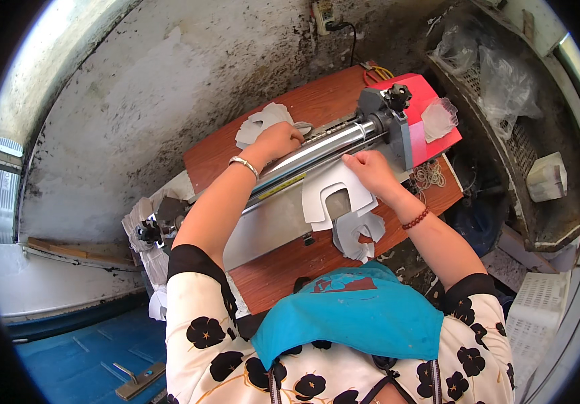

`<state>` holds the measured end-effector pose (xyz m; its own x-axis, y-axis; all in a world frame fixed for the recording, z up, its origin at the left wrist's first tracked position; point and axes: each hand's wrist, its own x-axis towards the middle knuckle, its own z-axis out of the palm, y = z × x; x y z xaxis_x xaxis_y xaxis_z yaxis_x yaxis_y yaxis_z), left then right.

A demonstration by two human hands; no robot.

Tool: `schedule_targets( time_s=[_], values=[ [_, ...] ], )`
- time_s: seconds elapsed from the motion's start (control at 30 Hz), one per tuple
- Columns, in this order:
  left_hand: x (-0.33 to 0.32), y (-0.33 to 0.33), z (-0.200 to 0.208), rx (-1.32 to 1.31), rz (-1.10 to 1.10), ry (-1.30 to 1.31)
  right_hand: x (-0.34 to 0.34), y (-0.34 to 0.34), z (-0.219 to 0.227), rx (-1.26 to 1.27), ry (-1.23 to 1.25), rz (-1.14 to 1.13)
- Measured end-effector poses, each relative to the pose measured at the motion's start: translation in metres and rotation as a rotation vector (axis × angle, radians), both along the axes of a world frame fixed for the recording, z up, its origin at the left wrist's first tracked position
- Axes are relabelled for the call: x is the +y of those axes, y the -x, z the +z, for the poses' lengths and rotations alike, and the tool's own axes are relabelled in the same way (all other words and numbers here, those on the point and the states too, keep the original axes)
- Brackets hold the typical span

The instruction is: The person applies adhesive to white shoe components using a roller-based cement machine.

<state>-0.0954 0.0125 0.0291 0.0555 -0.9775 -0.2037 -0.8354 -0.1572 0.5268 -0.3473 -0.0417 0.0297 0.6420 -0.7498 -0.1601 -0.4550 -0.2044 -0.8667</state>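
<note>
A machine with a long shiny roller lies slantwise across a reddish-brown wooden table. On its near side, my right hand pinches the upper edge of a white U-shaped sheet piece, close beneath the roller. My left hand reaches over to the far side, fingers curled down near a small pale piece; what they hold, if anything, is hidden. Past that hand lies a heap of pale cut pieces. Grey curved pieces lie overlapping below the white one, at the table's near edge.
A red housing and black knob stand at the machine's right end, another black knob at its left. Tangled string lies by the right end. A stained wall rises behind; a shelf holds plastic bags.
</note>
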Motion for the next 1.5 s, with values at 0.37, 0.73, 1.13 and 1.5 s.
schedule_targets(
  time_s=[0.37, 0.73, 1.13, 1.5],
  values=[
    [-0.004, -0.002, -0.008, 0.214, 0.075, -0.036, 0.004, 0.002, -0.002, -0.058, -0.12, -0.036],
    [-0.001, -0.004, 0.007, 0.212, 0.525, 0.647, 0.014, 0.013, 0.03, 0.037, -0.338, -0.035],
    [-0.003, -0.003, 0.006, 0.013, -0.037, -0.03, 0.007, 0.003, 0.032, -0.012, -0.541, -0.051],
    [-0.013, -0.038, 0.028, 0.959, 0.57, 0.119, 0.015, 0.028, 0.027, -0.197, -0.588, -0.037]
  ],
)
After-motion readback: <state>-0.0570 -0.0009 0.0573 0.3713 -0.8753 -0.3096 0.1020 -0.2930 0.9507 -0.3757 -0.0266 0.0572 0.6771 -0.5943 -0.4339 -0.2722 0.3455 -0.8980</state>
